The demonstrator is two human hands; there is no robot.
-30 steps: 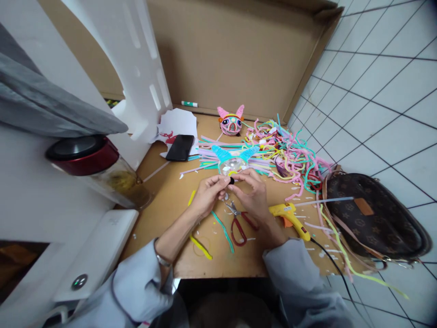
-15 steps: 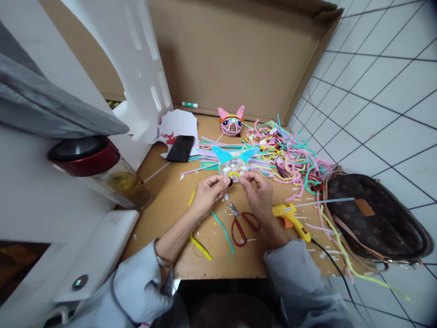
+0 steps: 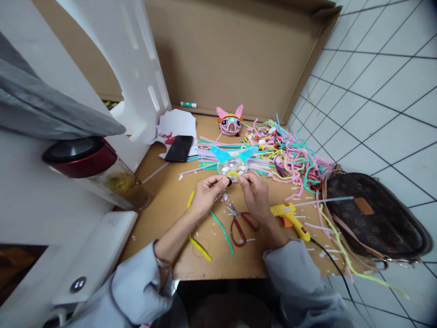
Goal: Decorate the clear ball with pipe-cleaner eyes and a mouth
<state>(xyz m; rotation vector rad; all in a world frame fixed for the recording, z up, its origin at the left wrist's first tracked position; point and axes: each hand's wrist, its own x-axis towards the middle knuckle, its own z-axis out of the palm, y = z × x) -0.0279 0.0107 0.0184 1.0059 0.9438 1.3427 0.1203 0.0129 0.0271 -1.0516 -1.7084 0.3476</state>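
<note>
A short, curved yellow pipe cleaner (image 3: pixel 233 173) spans the gap between my hands. My left hand (image 3: pixel 209 193) pinches one end between thumb and fingers, with a small black round piece (image 3: pixel 229 181) at its fingertips. At the other end, my right hand (image 3: pixel 255 193) is closed in a pinch. Just behind the fingertips lies a clear round mask-like piece (image 3: pixel 232 164) with a turquoise rim and two blue ears. Open-bladed scissors (image 3: pixel 238 231) with red handles rest on the table below my hands, beside a green pipe cleaner (image 3: pixel 223 232) and a longer yellow strip (image 3: pixel 200 247).
A yellow glue gun (image 3: pixel 292 219) lies by my right forearm, its cord running off the edge. Tangled pipe cleaners (image 3: pixel 290 157), a finished pink-eared head (image 3: pixel 230 122), a phone (image 3: pixel 179 148), a glass bottle (image 3: pixel 119 182) and a brown bag (image 3: pixel 378 214) surround the work area.
The whole view has shifted slightly. My hands keep the same pinch on the yellow pipe cleaner, almost unmoved.
</note>
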